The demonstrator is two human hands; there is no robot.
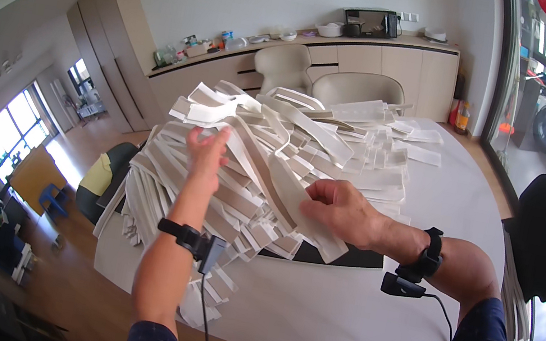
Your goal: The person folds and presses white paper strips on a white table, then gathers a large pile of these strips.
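A large heap of long, flat white and beige strips [239,194], perhaps of card or foam, covers much of the table. My right hand [346,212] pinches the near part of one wide pale strip [287,191] between thumb and fingers. That strip slants up and away to the left over the heap. Beside the far end of the strips is my left hand [207,151], its thumb and fingers apart and their tips near or touching a white strip's edge. Each wrist wears a black strap with a small cabled device.
The pale oval table [307,308] bears a dark flat board [345,258] partly under the strips. Two beige chairs [360,87] stand behind it, and a black chair [545,237] at the right. A sideboard [361,62] with a microwave [372,24] runs along the wall.
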